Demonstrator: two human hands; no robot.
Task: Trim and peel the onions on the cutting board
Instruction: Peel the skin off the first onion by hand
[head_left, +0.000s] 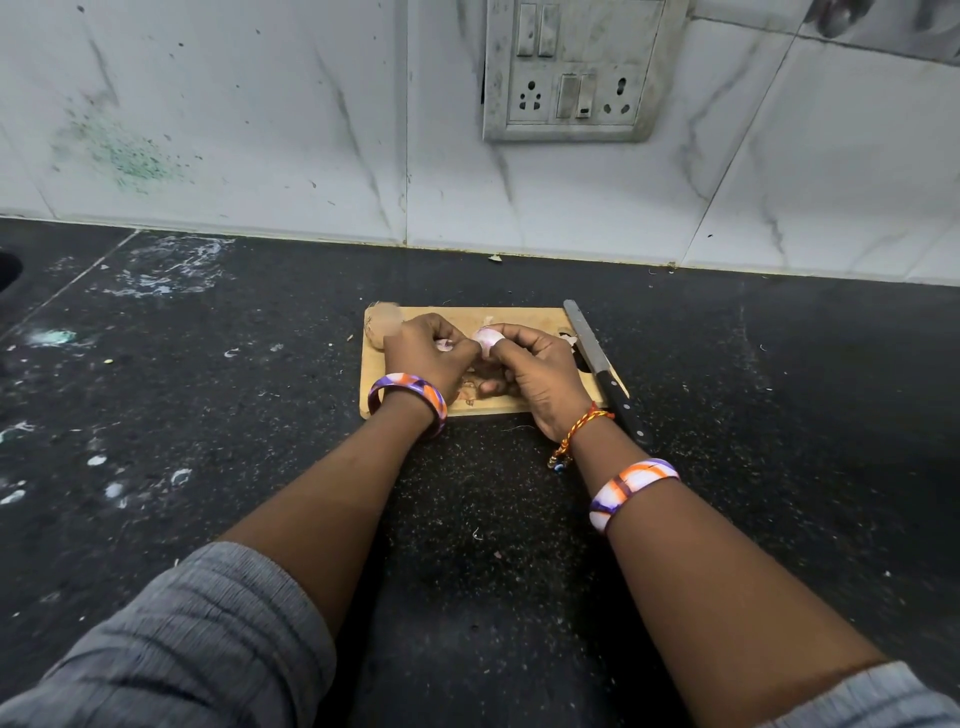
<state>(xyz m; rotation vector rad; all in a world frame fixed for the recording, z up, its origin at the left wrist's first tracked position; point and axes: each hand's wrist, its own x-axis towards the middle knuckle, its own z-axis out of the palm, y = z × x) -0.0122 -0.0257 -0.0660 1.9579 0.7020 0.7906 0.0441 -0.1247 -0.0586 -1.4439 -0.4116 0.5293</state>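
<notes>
at lower centre of the frame lies a speckled black stone counter (493, 519); above it, mid-frame, the left hand (431, 353) and right hand (535, 374) both pinch a small pale pink peeled onion (484, 340) over the light wooden cutting board (519, 317). a black-handled steel knife (602, 364) rests on the board's right edge, and a blurred unpeeled onion (382, 325) sits at its upper-left corner.

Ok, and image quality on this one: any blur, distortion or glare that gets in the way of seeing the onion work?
Head view: wide-angle bending curves the wall tiles and counter edge; a blurred patch hides the cutting board's far-left corner; light is soft and even, no harsh glare; the left hand and right hand are reasonably sharp but cover most of the onion; the knife is clear.
</notes>
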